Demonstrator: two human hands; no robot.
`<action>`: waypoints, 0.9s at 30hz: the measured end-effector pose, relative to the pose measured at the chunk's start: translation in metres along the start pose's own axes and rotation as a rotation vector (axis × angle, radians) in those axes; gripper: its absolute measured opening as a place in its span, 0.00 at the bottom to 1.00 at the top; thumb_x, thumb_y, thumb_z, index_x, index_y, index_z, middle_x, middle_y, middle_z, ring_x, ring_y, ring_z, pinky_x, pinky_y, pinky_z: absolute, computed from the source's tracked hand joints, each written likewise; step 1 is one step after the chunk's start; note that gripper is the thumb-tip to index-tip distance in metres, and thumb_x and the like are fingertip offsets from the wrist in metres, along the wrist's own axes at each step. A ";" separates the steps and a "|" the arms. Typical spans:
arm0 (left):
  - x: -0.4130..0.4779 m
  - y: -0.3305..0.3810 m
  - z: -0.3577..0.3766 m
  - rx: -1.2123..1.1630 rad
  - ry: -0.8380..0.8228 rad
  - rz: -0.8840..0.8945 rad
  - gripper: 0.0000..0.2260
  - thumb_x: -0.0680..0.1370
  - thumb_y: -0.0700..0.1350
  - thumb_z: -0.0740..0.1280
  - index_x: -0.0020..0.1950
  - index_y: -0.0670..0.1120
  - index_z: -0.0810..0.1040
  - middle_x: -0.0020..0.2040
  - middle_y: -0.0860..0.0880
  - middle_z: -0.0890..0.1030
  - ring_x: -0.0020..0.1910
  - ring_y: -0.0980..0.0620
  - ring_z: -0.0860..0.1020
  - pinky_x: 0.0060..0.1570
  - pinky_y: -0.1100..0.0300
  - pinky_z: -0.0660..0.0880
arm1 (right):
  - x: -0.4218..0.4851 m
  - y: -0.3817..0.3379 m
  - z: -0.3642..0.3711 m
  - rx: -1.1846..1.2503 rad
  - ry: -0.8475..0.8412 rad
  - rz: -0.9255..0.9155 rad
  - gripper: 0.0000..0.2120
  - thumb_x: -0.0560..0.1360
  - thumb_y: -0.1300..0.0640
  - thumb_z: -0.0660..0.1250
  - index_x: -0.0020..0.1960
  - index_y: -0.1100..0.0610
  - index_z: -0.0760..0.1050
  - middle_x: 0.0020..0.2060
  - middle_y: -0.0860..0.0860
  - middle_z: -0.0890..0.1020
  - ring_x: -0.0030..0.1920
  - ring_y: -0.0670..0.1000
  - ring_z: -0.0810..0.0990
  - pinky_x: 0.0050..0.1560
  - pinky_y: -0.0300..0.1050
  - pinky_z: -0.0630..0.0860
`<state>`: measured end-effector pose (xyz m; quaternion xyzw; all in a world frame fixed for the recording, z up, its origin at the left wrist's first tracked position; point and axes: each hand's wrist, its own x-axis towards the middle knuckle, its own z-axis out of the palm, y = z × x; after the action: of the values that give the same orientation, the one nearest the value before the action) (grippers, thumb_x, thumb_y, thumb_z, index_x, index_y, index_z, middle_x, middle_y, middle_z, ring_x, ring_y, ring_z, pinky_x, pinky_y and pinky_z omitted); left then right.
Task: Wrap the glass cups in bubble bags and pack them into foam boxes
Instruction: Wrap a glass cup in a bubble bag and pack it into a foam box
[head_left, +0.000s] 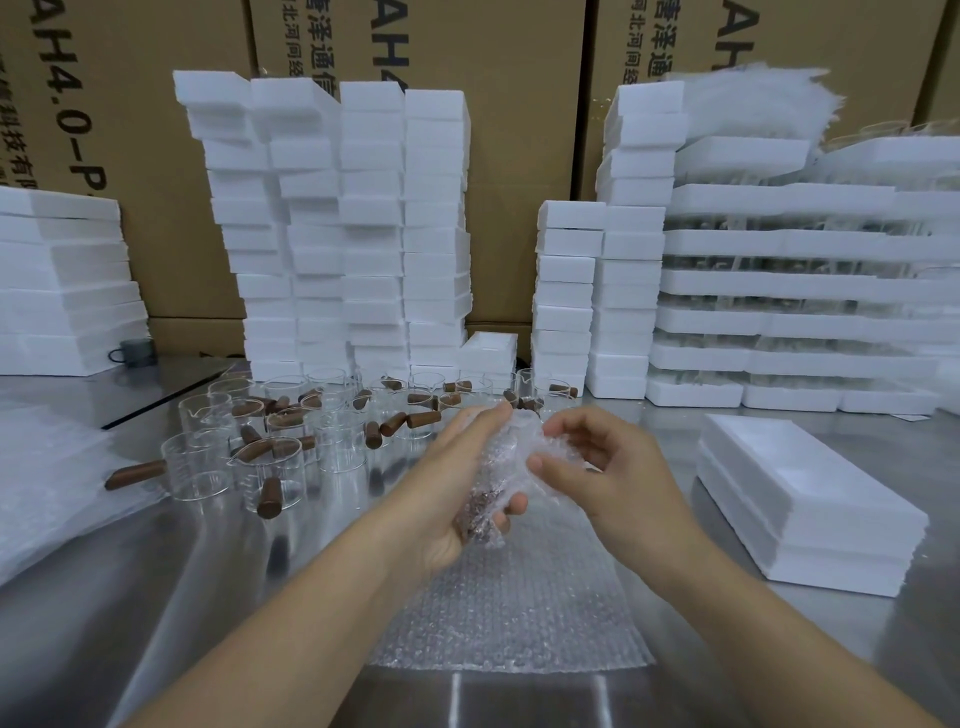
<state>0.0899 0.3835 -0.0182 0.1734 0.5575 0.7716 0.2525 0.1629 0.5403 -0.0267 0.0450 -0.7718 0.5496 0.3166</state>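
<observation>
Above the middle of the steel table, my left hand (462, 488) holds a bubble bag (511, 462) with a glass cup inside; the cup's brown wooden handle shows through the wrap near my palm. My right hand (597, 467) pinches the bag's upper right side with thumb and fingers. Several bare glass cups with brown handles (291, 431) stand and lie in a cluster to the left and behind my hands. A stack of open foam boxes (810, 499) sits at the right.
More bubble bags (514, 613) lie flat under my forearms, and another pile (47, 483) is at the left edge. Tall stacks of white foam boxes (358, 234) and foam trays with glassware (789, 291) line the back, with cardboard cartons (166, 156) behind them.
</observation>
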 end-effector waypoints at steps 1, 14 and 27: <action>0.000 0.000 0.000 -0.003 -0.005 -0.006 0.11 0.82 0.60 0.71 0.62 0.58 0.82 0.47 0.44 0.87 0.29 0.48 0.79 0.21 0.62 0.72 | -0.001 0.000 0.000 -0.032 -0.009 -0.024 0.09 0.74 0.63 0.79 0.49 0.51 0.83 0.42 0.43 0.84 0.40 0.42 0.79 0.42 0.33 0.75; 0.002 0.000 -0.002 0.005 -0.006 0.034 0.11 0.81 0.59 0.73 0.61 0.58 0.80 0.48 0.42 0.87 0.27 0.48 0.76 0.22 0.64 0.69 | -0.009 -0.006 0.000 -0.325 -0.106 -0.134 0.15 0.78 0.61 0.73 0.59 0.44 0.85 0.52 0.41 0.80 0.49 0.45 0.79 0.47 0.35 0.75; 0.000 -0.010 0.005 0.094 0.001 0.044 0.07 0.82 0.59 0.71 0.58 0.61 0.81 0.40 0.45 0.83 0.28 0.47 0.77 0.24 0.61 0.68 | -0.010 -0.017 0.000 -0.145 -0.408 0.068 0.10 0.80 0.67 0.59 0.41 0.65 0.73 0.38 0.60 0.83 0.26 0.38 0.76 0.30 0.27 0.67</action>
<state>0.0941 0.3897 -0.0259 0.1970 0.5893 0.7499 0.2271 0.1782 0.5311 -0.0184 0.1065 -0.8586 0.4823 0.1375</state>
